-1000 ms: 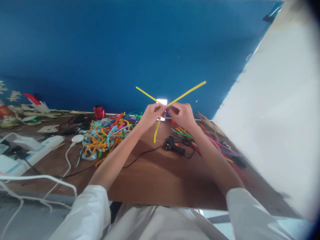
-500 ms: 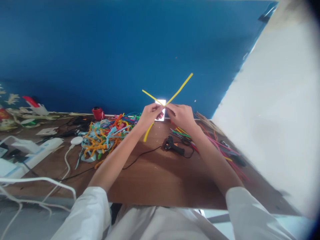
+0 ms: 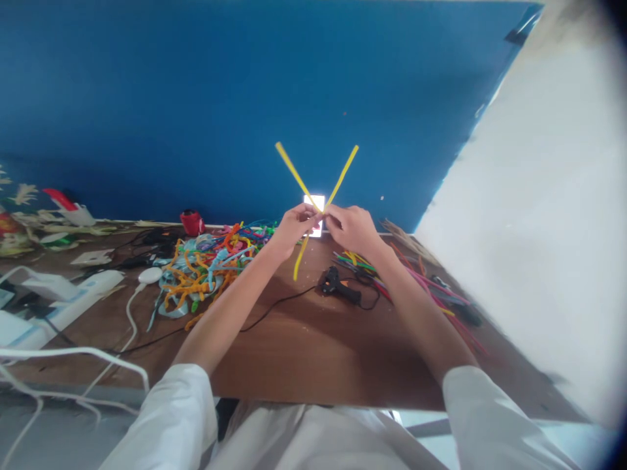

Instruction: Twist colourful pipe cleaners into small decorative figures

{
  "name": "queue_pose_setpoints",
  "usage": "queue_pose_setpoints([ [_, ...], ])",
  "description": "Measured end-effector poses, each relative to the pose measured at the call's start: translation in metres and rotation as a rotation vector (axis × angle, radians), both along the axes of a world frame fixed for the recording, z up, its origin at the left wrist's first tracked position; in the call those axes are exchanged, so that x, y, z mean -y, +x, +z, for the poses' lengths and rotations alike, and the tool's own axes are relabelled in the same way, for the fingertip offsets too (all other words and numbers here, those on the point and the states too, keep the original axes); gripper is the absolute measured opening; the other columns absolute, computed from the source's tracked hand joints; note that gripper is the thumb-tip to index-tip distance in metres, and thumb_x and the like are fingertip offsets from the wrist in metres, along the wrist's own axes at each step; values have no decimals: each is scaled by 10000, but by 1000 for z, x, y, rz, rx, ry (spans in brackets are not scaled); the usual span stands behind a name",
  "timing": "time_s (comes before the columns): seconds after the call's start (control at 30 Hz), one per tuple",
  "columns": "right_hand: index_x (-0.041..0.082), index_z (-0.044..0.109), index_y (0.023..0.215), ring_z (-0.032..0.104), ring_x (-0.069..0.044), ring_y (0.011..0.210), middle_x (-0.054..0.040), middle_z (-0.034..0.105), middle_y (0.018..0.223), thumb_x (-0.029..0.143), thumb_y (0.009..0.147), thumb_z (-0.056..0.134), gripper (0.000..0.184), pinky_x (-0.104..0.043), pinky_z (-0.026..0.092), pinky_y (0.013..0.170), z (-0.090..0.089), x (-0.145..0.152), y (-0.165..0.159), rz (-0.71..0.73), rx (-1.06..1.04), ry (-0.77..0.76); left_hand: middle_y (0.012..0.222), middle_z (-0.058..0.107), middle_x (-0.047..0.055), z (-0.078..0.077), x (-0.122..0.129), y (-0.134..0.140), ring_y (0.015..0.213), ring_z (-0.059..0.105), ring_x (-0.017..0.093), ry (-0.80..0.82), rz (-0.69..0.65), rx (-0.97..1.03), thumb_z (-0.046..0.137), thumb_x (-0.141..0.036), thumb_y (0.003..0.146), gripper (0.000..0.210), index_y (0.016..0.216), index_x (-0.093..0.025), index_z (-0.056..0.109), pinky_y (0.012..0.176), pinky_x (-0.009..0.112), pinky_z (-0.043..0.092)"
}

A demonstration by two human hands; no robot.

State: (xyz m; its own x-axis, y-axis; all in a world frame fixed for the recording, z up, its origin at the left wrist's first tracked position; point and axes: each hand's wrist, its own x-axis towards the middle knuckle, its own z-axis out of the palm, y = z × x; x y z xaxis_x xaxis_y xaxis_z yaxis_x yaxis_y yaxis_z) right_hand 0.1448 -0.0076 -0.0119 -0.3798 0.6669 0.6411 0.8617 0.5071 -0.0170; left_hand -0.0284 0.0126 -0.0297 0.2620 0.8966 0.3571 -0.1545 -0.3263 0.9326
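Observation:
Yellow pipe cleaners [image 3: 295, 170] are held up above the far side of the table, meeting between my two hands. Two long ends spread upward in a V, and another end points down below my left hand. My left hand [image 3: 296, 225] pinches the stems near the point where they meet. Close against it, my right hand [image 3: 351, 227] is closed on the same spot from the other side. The fingers hide the join itself. Behind the hands stands a bright white lit screen [image 3: 317, 200], partly covered.
A black glue gun [image 3: 337, 286] with its cable lies on the brown table [image 3: 294, 359]. Tangled coloured pipe cleaners [image 3: 196, 274] are heaped to the left, straight ones [image 3: 431, 284] to the right. A white power strip [image 3: 83, 300], cords and a red can [image 3: 192, 222] are further left.
The left upper yellow end has swung upward, and the right one has turned more upright. The lower end has shifted slightly right. Both hands stay in nearly the same place.

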Motion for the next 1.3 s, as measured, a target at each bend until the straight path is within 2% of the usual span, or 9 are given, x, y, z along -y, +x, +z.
queue_pose_setpoints([
  [0.17,242,707,928,478,-169,609,-46,652,700,237,877,462,250,-304,195,597,3,3,-2,-19,8,-87,720,644,0,-3,-3,-3,665,575,93,147,57,-111,788,-478,733,375,841,-152,636,641,216,433],
  [0.37,237,677,881,496,-162,647,-35,654,730,242,877,470,207,-282,229,597,4,2,0,33,-28,-143,697,635,-4,-4,-5,-3,645,571,88,194,31,-101,785,-453,743,355,849,-140,654,620,208,425],
  [0.63,223,691,857,570,-175,757,-47,721,855,216,935,460,244,-283,280,628,3,1,1,125,-61,-89,723,647,1,-2,-1,-1,643,584,90,108,54,-46,802,-427,720,339,854,-139,682,648,228,473],
  [0.83,219,710,829,590,-181,779,-54,731,869,330,946,526,245,-285,291,647,2,-2,3,60,-111,-111,660,603,-8,-3,-1,3,604,541,84,79,111,-63,763,-374,762,250,799,-144,674,607,223,439],
  [1.0,208,660,785,543,-164,705,-43,695,795,338,948,504,261,-287,243,615,-2,-3,-1,81,-65,-62,595,559,-27,-3,-3,7,535,493,67,-24,110,48,714,-284,801,165,768,-147,628,547,209,390],
  [1.17,202,608,733,466,-157,640,-43,670,755,305,928,484,253,-302,184,595,-4,0,-6,48,9,-25,576,504,-23,-7,0,15,497,432,59,-184,152,119,627,-266,872,235,676,-151,569,505,212,355],
  [1.3,204,596,718,456,-156,632,-36,641,712,321,919,488,256,-299,188,599,-2,0,-6,74,18,-73,553,466,-34,-12,3,21,488,421,69,-161,242,73,567,-261,913,255,678,-164,543,508,219,351],
])
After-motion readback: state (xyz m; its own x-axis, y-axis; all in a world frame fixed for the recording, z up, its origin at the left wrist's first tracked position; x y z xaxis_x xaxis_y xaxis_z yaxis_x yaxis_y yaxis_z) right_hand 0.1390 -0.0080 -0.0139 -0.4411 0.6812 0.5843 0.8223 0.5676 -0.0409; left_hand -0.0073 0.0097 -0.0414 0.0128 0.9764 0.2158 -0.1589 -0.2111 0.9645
